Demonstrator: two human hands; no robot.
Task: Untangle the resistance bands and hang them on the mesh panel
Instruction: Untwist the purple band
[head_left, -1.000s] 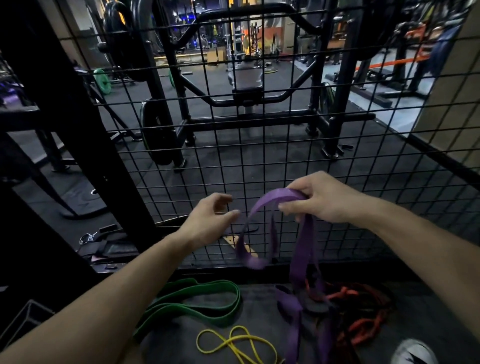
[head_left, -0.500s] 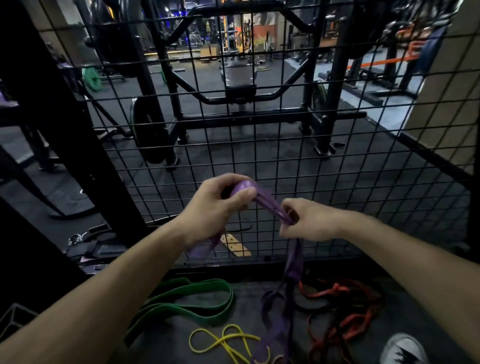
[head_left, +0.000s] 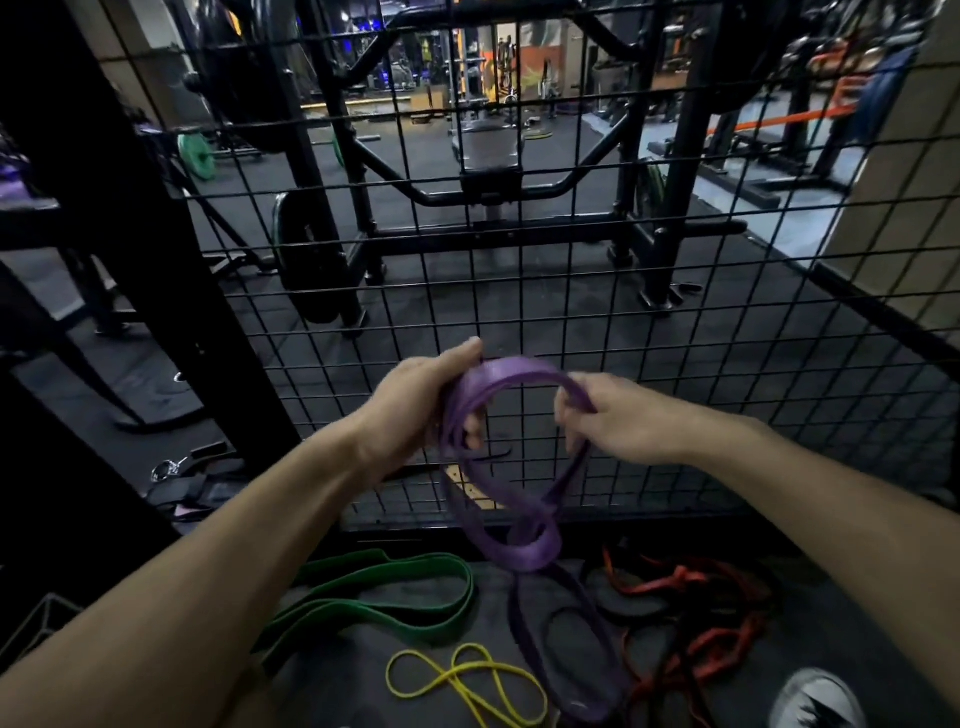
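Note:
A purple resistance band (head_left: 501, 376) arches between both hands in front of the black mesh panel (head_left: 675, 332). My left hand (head_left: 415, 410) grips its left end, where several strands bunch together. My right hand (head_left: 618, 421) pinches the band's right side. Below the hands the band loops and twists, then trails down to the dark floor mat. On the mat lie a green band (head_left: 384, 597), a thin yellow band (head_left: 467, 680) and a tangled red band (head_left: 696, 623) mixed with a black one.
A thick black post (head_left: 171, 291) stands left of the mesh. Behind the mesh are a squat rack and weight plates. Straps with a carabiner (head_left: 171, 470) lie at lower left. A shoe (head_left: 815, 699) shows at bottom right, and a wire basket corner (head_left: 36, 629) at bottom left.
My hands have moved apart, stretching the purple band into a wider arch. More strands are gathered in my left hand, and the band's hanging loop has risen off the mat.

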